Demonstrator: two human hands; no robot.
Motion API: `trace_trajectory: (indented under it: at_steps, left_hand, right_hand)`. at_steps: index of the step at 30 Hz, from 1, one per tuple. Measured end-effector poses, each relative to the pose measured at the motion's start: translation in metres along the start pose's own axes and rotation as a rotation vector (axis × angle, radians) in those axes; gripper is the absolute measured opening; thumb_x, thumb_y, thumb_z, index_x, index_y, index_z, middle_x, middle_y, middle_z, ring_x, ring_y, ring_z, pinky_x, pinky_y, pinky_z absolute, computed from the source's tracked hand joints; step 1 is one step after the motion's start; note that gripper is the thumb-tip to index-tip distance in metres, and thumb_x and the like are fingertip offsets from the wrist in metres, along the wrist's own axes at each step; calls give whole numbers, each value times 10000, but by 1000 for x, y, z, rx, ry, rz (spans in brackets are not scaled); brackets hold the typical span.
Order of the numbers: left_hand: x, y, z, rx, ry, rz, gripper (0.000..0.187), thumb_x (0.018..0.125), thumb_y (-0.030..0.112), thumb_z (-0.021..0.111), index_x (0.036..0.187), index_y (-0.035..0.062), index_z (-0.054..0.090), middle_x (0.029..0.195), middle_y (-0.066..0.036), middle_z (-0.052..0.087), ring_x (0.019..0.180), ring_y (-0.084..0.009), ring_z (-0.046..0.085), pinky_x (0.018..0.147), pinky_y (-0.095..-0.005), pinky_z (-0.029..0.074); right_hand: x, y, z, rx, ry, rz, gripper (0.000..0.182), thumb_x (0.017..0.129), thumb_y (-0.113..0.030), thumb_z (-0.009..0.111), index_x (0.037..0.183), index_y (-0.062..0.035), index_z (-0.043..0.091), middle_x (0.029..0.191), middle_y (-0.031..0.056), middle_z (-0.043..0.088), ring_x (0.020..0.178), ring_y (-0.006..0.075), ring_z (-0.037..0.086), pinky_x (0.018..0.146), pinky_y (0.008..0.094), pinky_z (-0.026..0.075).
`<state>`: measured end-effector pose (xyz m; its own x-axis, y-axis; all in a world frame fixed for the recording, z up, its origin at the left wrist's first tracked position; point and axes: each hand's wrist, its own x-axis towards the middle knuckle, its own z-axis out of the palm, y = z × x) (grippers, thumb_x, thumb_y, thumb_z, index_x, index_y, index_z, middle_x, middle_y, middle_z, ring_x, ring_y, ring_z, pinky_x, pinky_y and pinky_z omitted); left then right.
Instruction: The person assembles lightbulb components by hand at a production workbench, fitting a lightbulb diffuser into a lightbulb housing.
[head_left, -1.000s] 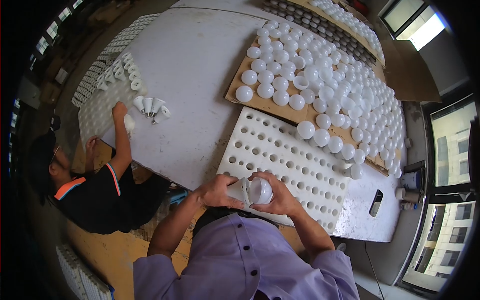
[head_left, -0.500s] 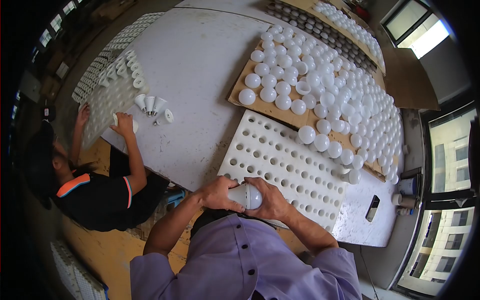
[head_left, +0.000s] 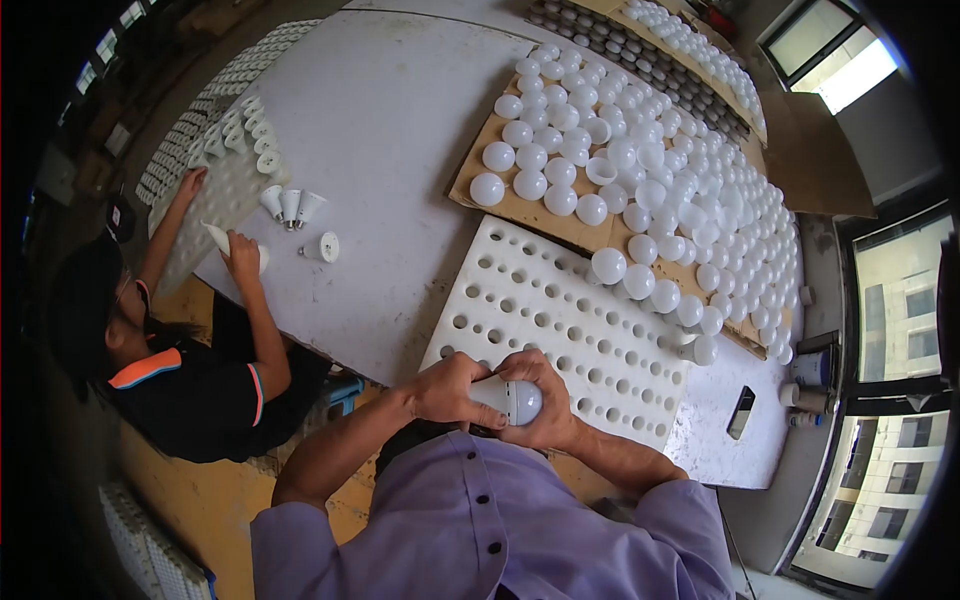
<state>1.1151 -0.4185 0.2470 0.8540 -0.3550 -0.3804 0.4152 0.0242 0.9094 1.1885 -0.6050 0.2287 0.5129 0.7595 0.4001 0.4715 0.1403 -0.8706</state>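
Close in front of my body I hold a white light bulb (head_left: 508, 400) in both hands. My left hand (head_left: 449, 391) is closed round its white base end. My right hand (head_left: 545, 396) grips the rounded dome end, which points to the right. The fingers hide part of the bulb. Just beyond my hands lies a white tray with rows of round holes (head_left: 510, 258). One bulb (head_left: 699, 350) rests on its side at the tray's right edge.
Many white domes (head_left: 560, 200) stand on a cardboard sheet (head_left: 476, 190) behind the tray. A phone (head_left: 740, 412) lies at right. A co-worker (head_left: 190, 390) at left handles a white piece (head_left: 218, 238), near several bulb bases (head_left: 290, 207) on the table (head_left: 390, 130).
The bulb in my hands has turned and shifted slightly right, with more of the dome showing. The co-worker's hands have moved, and a white cone-shaped piece now shows there.
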Motion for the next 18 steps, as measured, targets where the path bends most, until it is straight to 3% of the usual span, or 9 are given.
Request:
trace_trajectory:
  at_steps: [6,9,11,12,14,15,16,18]
  left_hand:
    - [7,-2,-3,-35,-1,8,406,719,202,793,920,-108,621,738,-117,646,521,-120,596,444,-236,485]
    - [15,-18,-5,-173,21,17,416,743,249,788,916,-88,616,722,-117,632,512,-139,605,424,-237,463]
    - [25,-47,-14,-429,15,-101,472,801,281,739,1035,-90,565,806,-141,638,553,-160,627,418,-233,452]
    - [29,-59,-16,-426,10,-95,472,801,281,739,1035,-90,565,806,-141,638,553,-160,627,418,-233,452]
    - [35,-76,-20,-724,48,-64,514,851,279,687,1143,-97,494,890,-150,631,635,-183,657,426,-225,449]
    - [32,-79,-23,-750,104,10,484,878,233,652,1186,-96,473,996,-185,626,717,-204,673,442,-217,456]
    - [28,-85,-28,-745,109,18,484,878,233,652,1186,-96,473,996,-185,626,717,-204,673,442,-217,456]
    - [21,-102,-47,-486,342,-12,468,873,191,649,1213,-77,472,1068,-202,620,751,-213,676,491,-232,481]
  right_hand:
    - [5,12,-3,-36,-14,8,574,554,-70,792,1046,-60,496,993,132,553,885,271,581,780,356,483]
    - [6,26,-2,4,-61,104,578,584,-82,786,1070,-56,476,986,123,555,889,264,580,797,357,484]
    - [8,28,5,150,103,346,584,632,-114,784,1115,-53,461,1010,126,564,914,240,582,817,353,485]
    - [9,31,3,143,105,342,584,632,-114,784,1115,-53,461,1010,126,564,914,240,582,817,353,485]
    - [12,39,-2,-47,14,391,578,672,-150,785,1139,-45,460,1043,129,570,940,210,580,832,338,482]
    - [18,43,-12,-43,48,453,609,676,-187,804,1157,-41,459,1066,130,574,953,204,585,828,334,484]
    - [31,45,-26,-66,127,448,636,648,-177,818,1155,-29,462,1061,139,560,945,236,581,828,353,480]
    - [60,69,-60,-599,249,114,623,624,-134,788,1155,-43,475,1089,163,514,988,319,536,842,421,460]
